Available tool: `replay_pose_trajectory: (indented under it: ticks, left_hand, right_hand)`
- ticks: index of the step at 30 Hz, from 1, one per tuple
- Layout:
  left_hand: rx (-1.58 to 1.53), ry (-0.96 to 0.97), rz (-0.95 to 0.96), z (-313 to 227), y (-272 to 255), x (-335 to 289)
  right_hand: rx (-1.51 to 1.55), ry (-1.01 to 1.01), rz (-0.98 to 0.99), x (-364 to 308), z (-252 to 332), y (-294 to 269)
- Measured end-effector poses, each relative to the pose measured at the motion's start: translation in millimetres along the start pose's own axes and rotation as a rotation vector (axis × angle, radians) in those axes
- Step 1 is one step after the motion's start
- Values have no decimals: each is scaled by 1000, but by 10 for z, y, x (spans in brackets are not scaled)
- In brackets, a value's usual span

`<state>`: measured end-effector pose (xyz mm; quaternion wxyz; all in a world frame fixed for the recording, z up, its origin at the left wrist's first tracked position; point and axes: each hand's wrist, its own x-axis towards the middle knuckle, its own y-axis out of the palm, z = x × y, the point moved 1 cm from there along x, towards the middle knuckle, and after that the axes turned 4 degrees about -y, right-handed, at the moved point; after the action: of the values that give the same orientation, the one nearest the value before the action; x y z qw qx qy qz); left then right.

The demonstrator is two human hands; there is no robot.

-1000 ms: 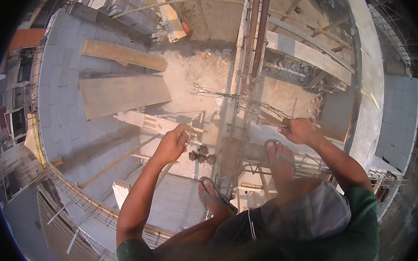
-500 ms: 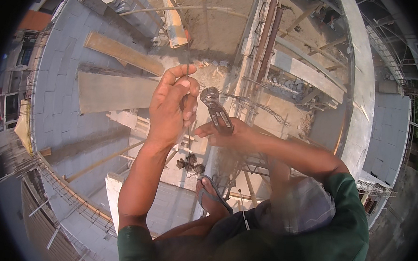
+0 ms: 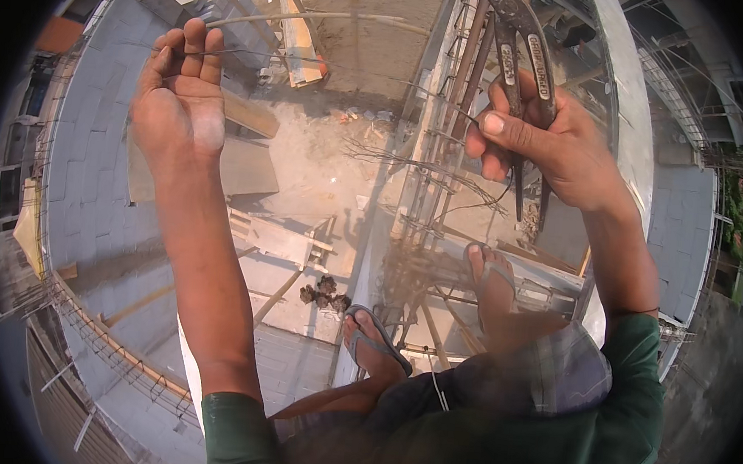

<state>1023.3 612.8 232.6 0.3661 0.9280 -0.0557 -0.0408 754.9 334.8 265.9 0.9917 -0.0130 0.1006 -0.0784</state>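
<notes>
My left hand [image 3: 179,110], raised at the far left with its palm turned up, has its fingers closed on a thin dark wire [image 3: 250,53]. In my right hand [image 3: 556,141] is a pair of dark metal pincers [image 3: 508,63], jaws pointing away from me and handles partly covered by the fingers. My right thumb and fingertips also pinch a thin wire end [image 3: 464,113]. Whether both pieces belong to one wire cannot be told against the bright ground. Below and between the hands, loose tie wires [image 3: 410,162] stick out over the rebar cage [image 3: 429,197].
My sandalled left foot [image 3: 369,334] and right foot [image 3: 495,278] stand high above the ground. Grey block walls [image 3: 96,139] rise at the left. A pale concrete edge [image 3: 639,104] runs along the right. Planks [image 3: 298,40] and a bamboo pole [image 3: 342,15] lie beyond.
Both hands were close together in the middle. The left has moved out to the left with the wire; the right has swung up and right with the pincers, now upright.
</notes>
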Motion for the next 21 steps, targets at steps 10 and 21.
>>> replay_pose_trajectory:
  ticks: [10, 21]
  left_hand:
    - [63, -302, 185, 767, -319, -528]
    - [289, -1197, -47, 2530, -1508, -2396]
  right_hand:
    - [-402, 53, -73, -870, 1016, -486]
    - [-90, 672, 167, -1053, -2259, -360]
